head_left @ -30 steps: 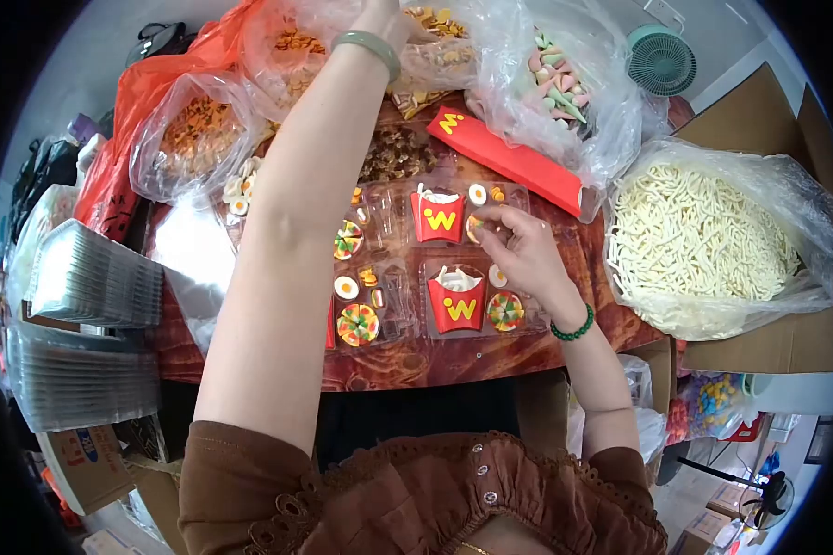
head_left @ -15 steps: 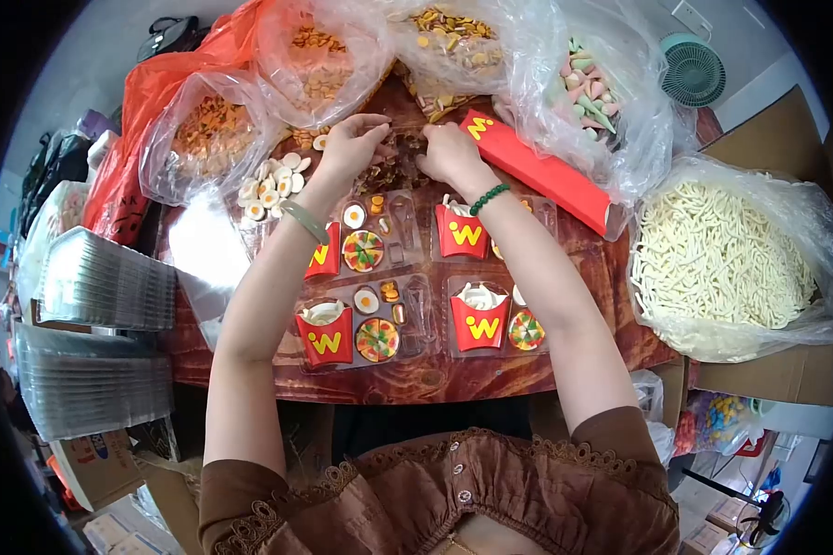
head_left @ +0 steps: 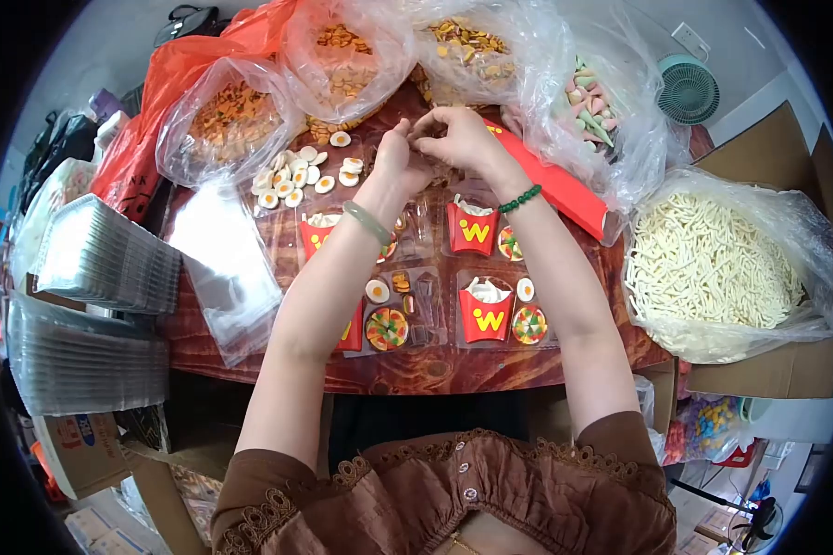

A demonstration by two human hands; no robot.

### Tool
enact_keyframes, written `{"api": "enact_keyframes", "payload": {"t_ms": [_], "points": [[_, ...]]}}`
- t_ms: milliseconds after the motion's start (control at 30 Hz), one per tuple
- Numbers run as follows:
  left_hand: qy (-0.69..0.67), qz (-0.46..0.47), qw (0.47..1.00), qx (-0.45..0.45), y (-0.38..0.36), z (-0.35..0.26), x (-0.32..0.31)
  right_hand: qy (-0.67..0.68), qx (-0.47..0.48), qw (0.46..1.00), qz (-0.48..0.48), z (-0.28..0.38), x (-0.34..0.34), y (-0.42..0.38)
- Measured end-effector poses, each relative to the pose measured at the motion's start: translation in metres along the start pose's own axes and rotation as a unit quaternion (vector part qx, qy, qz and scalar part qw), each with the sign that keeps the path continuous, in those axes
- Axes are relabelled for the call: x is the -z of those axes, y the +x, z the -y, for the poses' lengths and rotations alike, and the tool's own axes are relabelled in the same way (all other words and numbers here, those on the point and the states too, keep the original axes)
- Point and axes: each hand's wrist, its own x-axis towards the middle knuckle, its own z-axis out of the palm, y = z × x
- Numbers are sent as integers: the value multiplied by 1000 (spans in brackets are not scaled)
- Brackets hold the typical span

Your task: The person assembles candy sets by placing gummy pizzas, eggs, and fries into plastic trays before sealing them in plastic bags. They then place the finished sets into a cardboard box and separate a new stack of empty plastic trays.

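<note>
At the back middle of the table, my left hand (head_left: 403, 165) is cupped with its palm turned up and its thumb raised. The curled fingers of my right hand (head_left: 463, 139) meet over that palm, thumb and forefinger close together. Anything between them is too small or hidden to name. Clear trays below my wrists hold red fries cartons (head_left: 486, 312) with white sticks, small pizzas (head_left: 387, 328) and fried-egg pieces (head_left: 377, 290). Left of my left hand lies a loose heap of egg pieces (head_left: 292, 176). A long red stack of cartons (head_left: 565, 194) lies beside my right wrist.
Open bags of small orange pieces (head_left: 236, 116), yellow-brown pieces (head_left: 472, 42) and pastel cones (head_left: 590, 102) line the back. On the right stands a large bag of white sticks (head_left: 713, 264). Stacked clear trays (head_left: 93, 356) stand left, near a clear plastic sheet (head_left: 227, 277).
My hands have come together, and the left has turned palm up. The dark brown small pieces that showed between them are now mostly hidden. The whole view has shifted slightly.
</note>
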Motion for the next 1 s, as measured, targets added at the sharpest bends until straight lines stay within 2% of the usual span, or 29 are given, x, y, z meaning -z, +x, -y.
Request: {"api": "enact_keyframes", "payload": {"t_ms": [33,67,133,267,400,467,567,600,667,767,833,867,967,1000], "points": [[1,1,1000,0,7,2,5,-135,59,989,-20,17,1,-11],[-42,12,999,-4,17,5,13,-136,61,989,-22,18,0,-13],[-87,23,996,-8,11,5,13,-146,135,979,-45,20,0,-18],[-162,0,987,11,-3,6,30,-75,86,993,-34,37,15,-33],[-149,47,987,29,-57,12,28,-40,113,993,-1,32,14,-51],[-63,26,998,-1,-82,19,25,-41,84,994,52,37,13,-65],[-67,53,995,49,-105,29,38,-35,111,989,95,42,14,-83],[-39,7,998,41,-120,34,33,-40,128,984,116,45,13,-90],[-38,16,998,53,-137,40,39,-29,113,986,119,46,11,-101],[-44,23,996,70,-151,50,51,33,85,984,155,52,11,-117],[36,16,998,49,-164,56,47,0,-7,971,241,70,14,-128],[49,2,998,35,-172,60,42,-20,38,972,232,60,7,-128],[116,-2,993,28,-187,67,39,-69,59,954,286,65,7,-131],[98,11,994,36,-188,70,42,-67,58,954,286,72,8,-135]]}}
